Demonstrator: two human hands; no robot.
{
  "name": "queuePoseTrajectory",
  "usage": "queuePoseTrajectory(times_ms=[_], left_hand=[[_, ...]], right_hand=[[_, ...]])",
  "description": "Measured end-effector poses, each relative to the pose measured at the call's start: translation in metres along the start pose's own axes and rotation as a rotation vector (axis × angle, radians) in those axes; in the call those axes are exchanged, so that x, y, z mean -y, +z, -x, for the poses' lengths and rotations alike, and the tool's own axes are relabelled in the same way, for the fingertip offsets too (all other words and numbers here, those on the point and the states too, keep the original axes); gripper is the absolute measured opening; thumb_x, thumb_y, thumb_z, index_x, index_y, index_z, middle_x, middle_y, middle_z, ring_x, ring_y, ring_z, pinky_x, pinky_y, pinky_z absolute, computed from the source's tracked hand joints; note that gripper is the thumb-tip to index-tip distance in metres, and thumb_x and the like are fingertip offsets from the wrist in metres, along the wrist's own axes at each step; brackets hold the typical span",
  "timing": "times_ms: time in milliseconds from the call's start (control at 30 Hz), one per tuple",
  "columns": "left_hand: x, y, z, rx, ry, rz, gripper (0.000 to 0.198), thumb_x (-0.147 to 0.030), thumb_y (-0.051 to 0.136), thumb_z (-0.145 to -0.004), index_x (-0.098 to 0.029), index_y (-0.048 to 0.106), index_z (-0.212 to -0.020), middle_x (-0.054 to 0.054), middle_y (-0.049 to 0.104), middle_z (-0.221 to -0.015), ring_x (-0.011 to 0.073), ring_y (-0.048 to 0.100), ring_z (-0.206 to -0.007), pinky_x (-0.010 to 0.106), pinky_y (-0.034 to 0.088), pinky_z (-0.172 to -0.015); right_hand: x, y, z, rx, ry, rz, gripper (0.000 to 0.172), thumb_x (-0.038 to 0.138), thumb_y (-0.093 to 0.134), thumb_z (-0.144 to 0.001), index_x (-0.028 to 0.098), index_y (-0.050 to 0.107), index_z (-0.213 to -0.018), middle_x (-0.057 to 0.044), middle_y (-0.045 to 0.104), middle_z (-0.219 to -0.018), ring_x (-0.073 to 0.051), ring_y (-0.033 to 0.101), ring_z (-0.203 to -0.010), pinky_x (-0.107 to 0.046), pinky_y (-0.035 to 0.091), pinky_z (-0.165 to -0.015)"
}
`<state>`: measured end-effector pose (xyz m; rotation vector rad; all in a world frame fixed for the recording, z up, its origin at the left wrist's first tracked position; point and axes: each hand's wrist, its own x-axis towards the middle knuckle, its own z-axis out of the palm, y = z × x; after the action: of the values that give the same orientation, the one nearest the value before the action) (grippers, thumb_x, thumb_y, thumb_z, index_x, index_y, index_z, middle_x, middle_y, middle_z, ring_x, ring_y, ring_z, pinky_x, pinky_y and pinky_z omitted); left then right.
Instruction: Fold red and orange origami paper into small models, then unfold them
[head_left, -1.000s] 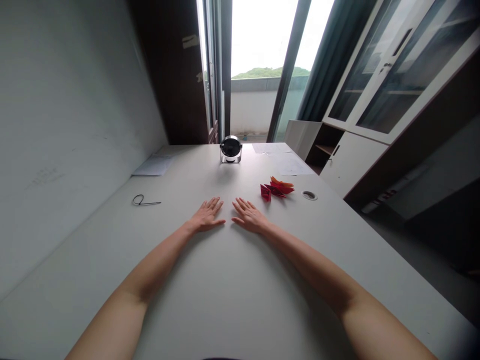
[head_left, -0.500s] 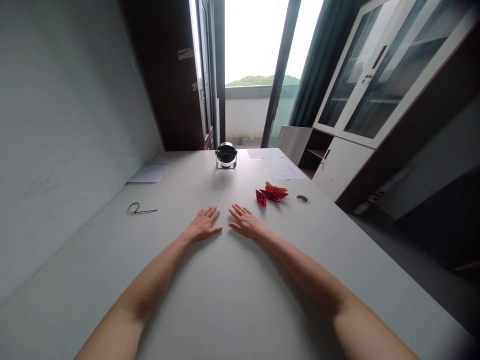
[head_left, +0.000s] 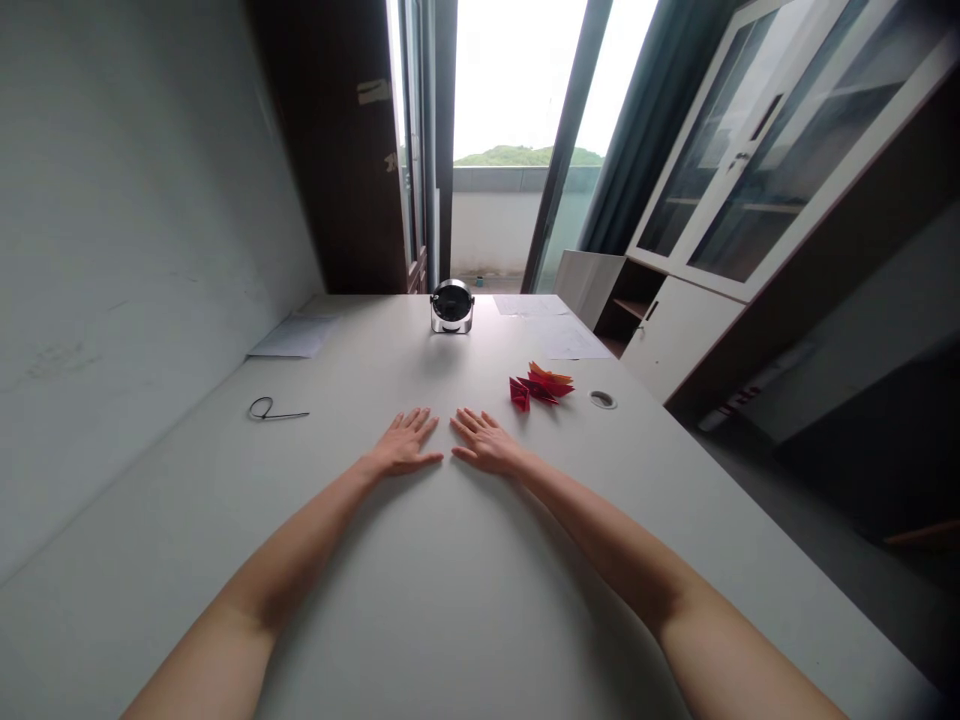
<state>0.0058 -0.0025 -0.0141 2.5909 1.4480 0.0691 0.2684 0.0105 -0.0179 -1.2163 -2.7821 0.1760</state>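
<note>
Palm down on the white table (head_left: 420, 600), my left hand (head_left: 403, 442) lies flat with its fingers spread. My right hand (head_left: 486, 442) rests the same way just beside it, a narrow gap between the two. Neither holds anything. Nearest to my right hand, beyond it to the right, is a small cluster of folded red and orange paper pieces (head_left: 541, 386). Off to the left of my left hand lies a black looped cable tie (head_left: 276, 412).
A round black-and-silver device on a stand (head_left: 452, 306) is at the table's far end. Paper sheets lie at the far left (head_left: 294, 336) and far right (head_left: 574, 338). A round cable hole (head_left: 602, 400) is set in the tabletop near the right edge. A wall (head_left: 135, 300) borders the left side.
The view has shifted slightly. My right hand seems a little nearer my left, and both stay flat. The things on the table have not moved.
</note>
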Motion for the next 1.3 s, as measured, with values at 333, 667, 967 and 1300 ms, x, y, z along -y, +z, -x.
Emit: queuePoseTrajectory(times_ms=[333, 667, 967, 1300], left_hand=[[-0.0016, 0.0020, 0.0006, -0.036, -0.011, -0.008, 0.088, -0.078, 0.034, -0.086, -0.030, 0.020, -0.158, 0.005, 0.011, -0.166, 0.0294, 0.009, -0.153, 0.049, 0.006, -0.123], [0.0000, 0.0020, 0.0007, -0.035, -0.010, -0.011, 0.086, -0.078, 0.034, -0.088, -0.031, 0.019, -0.159, 0.005, 0.010, -0.166, 0.0292, 0.009, -0.154, 0.050, 0.007, -0.122], [0.0003, 0.0030, 0.0002, -0.035, -0.011, 0.003, 0.086, -0.077, 0.034, -0.088, -0.031, 0.019, -0.158, 0.005, 0.011, -0.166, 0.0289, 0.008, -0.154, 0.050, 0.006, -0.123], [-0.0017, 0.0018, 0.0010, -0.039, -0.009, -0.003, 0.085, -0.076, 0.032, -0.088, -0.031, 0.020, -0.158, 0.004, 0.011, -0.166, 0.0281, 0.009, -0.154, 0.049, 0.006, -0.123]], right_hand=[[0.0004, 0.0002, -0.0004, -0.004, 0.004, -0.010, 0.080, 0.071, 0.027, -0.096, 0.021, 0.022, -0.159, -0.009, 0.014, -0.164, -0.028, 0.012, -0.153, -0.048, 0.011, -0.123], [0.0004, 0.0020, -0.0008, -0.023, 0.007, -0.019, 0.077, 0.068, 0.026, -0.097, 0.021, 0.023, -0.159, -0.009, 0.013, -0.164, -0.028, 0.012, -0.152, -0.048, 0.011, -0.123], [0.0000, 0.0027, -0.0012, -0.025, 0.017, -0.010, 0.076, 0.068, 0.028, -0.097, 0.023, 0.024, -0.158, -0.008, 0.014, -0.164, -0.028, 0.014, -0.152, -0.049, 0.012, -0.123], [0.0013, -0.0003, 0.0010, -0.030, 0.019, -0.013, 0.076, 0.068, 0.028, -0.097, 0.023, 0.025, -0.158, -0.008, 0.015, -0.164, -0.028, 0.015, -0.152, -0.048, 0.013, -0.123]])
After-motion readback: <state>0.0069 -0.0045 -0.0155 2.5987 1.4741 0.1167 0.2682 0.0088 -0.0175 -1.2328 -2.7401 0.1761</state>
